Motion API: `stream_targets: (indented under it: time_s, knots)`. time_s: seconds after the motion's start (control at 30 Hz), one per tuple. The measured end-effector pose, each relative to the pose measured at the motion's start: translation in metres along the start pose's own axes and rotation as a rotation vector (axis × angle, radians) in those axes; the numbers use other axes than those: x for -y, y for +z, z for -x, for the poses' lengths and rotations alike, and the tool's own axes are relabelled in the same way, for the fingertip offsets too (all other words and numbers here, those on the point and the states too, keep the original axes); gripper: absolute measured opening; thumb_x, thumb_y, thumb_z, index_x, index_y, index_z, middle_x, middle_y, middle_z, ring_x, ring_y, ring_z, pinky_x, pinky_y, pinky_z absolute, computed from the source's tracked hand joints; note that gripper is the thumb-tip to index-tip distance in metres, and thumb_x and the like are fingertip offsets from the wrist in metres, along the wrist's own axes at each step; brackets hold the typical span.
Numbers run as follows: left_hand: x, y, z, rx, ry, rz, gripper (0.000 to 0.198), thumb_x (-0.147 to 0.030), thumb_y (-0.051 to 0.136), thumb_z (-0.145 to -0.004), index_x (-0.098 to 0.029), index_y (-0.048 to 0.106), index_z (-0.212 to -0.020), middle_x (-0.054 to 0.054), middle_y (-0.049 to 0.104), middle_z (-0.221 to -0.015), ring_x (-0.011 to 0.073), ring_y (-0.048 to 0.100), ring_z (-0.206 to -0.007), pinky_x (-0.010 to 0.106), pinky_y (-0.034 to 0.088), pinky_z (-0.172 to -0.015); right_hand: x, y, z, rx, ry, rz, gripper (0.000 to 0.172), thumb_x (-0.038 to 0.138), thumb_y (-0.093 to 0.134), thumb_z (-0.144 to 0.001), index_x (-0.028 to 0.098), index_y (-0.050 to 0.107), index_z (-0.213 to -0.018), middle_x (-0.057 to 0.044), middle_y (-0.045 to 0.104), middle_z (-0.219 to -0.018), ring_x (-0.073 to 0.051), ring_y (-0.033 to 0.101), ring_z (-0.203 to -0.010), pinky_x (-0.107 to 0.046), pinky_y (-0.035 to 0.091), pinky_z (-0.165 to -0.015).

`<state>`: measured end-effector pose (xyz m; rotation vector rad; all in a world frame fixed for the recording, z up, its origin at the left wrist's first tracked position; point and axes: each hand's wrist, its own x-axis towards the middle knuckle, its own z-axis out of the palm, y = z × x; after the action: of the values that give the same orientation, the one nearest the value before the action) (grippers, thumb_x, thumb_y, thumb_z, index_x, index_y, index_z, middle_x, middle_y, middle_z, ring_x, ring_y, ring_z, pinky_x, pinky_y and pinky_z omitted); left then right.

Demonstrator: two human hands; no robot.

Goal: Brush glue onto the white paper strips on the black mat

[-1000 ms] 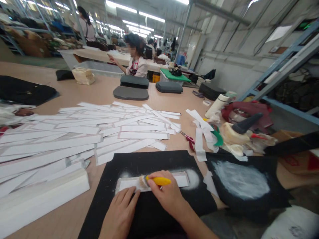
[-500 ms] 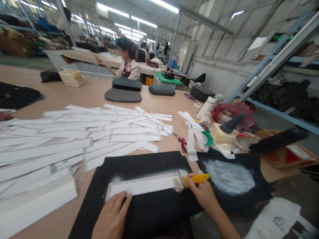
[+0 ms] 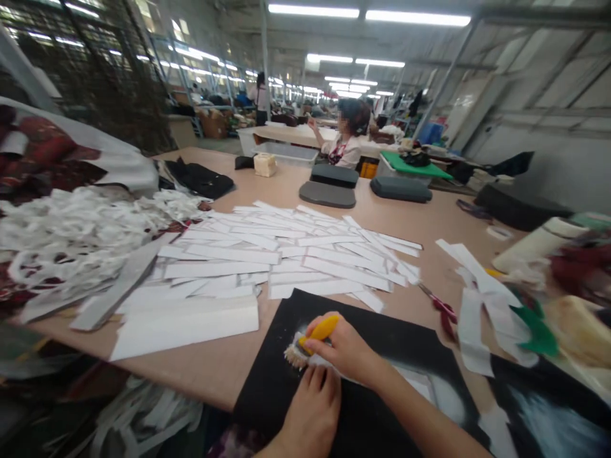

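My right hand point(image 3: 341, 346) is closed around the yellow handle of a brush point(image 3: 321, 332). The brush's pale bristles touch the left end of a white strip point(image 3: 415, 381) lying on a black sheet point(image 3: 382, 326). Just below the brush, my left hand point(image 3: 317, 388) rests on the strip near that end, fingers close together, pressing down and holding nothing. My right forearm crosses over the strip and hides its middle. White smears show on the black sheet around the strip's right end.
Many white strips point(image 3: 286, 251) are piled beyond the black sheet. Red scissors point(image 3: 443, 312) lie to the right, near white scraps point(image 3: 472, 331). White trimmings point(image 3: 81, 242) heap at the left. A person point(image 3: 346, 137) sits beyond the table point(image 3: 191, 356).
The brush in my right hand has gone from the strip's right end to its left end, beside my left hand. The view has turned left, showing the heap of trimmings.
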<state>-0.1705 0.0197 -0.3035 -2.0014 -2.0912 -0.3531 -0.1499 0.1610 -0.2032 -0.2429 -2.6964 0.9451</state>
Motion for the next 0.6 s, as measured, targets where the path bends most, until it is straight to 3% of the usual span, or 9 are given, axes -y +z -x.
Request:
stream_targets:
  time_s: [0.07,0.23,0.37,0.47,0.6]
  knots:
    - [0.001,-0.003,-0.001,0.001,0.001,0.02,0.037,-0.027,0.045,-0.085,-0.01,0.054,-0.116,0.012,0.058,-0.114,0.0274,0.049,-0.102,0.041,0.038,-0.093,0.001,0.004,-0.018,0.084,-0.069,0.115,0.008,0.024,0.059,-0.08,0.02,0.063,-0.075,0.001,0.064,-0.073,-0.014,0.057,-0.069,-0.027,0.04,-0.073]
    - [0.003,-0.009,-0.005,0.008,0.017,0.093,0.032,-0.028,0.046,-0.085,-0.011,0.058,-0.11,0.012,0.058,-0.108,0.0249,0.049,-0.094,0.04,0.041,-0.088,0.006,0.005,-0.033,0.047,-0.137,0.372,0.013,0.029,0.056,-0.083,0.018,0.061,-0.079,-0.001,0.062,-0.07,-0.015,0.055,-0.071,-0.03,0.038,-0.075]
    - [0.003,-0.011,-0.008,0.041,0.015,0.102,0.031,-0.027,0.05,-0.083,-0.01,0.058,-0.108,0.011,0.058,-0.105,0.0234,0.05,-0.089,0.039,0.044,-0.084,0.015,0.014,-0.034,0.021,-0.075,0.513,0.018,0.031,0.054,-0.083,0.017,0.059,-0.073,-0.002,0.059,-0.065,-0.017,0.054,-0.066,-0.031,0.038,-0.073]
    - [0.003,-0.012,-0.009,0.045,0.015,0.088,0.029,-0.023,0.05,-0.082,-0.01,0.059,-0.107,0.01,0.059,-0.103,0.023,0.05,-0.088,0.039,0.045,-0.083,0.006,0.008,-0.021,-0.025,0.009,0.495,0.018,0.031,0.053,-0.084,0.017,0.061,-0.076,-0.003,0.061,-0.068,-0.017,0.056,-0.069,-0.03,0.039,-0.072]
    - [0.003,-0.018,-0.012,0.086,0.006,0.081,0.03,-0.017,0.048,-0.081,-0.008,0.058,-0.108,0.011,0.058,-0.105,0.0227,0.05,-0.09,0.038,0.045,-0.084,-0.023,-0.022,0.017,-0.041,0.153,0.636,0.018,0.028,0.051,-0.082,0.018,0.06,-0.07,-0.005,0.061,-0.059,-0.02,0.056,-0.059,-0.032,0.039,-0.063]
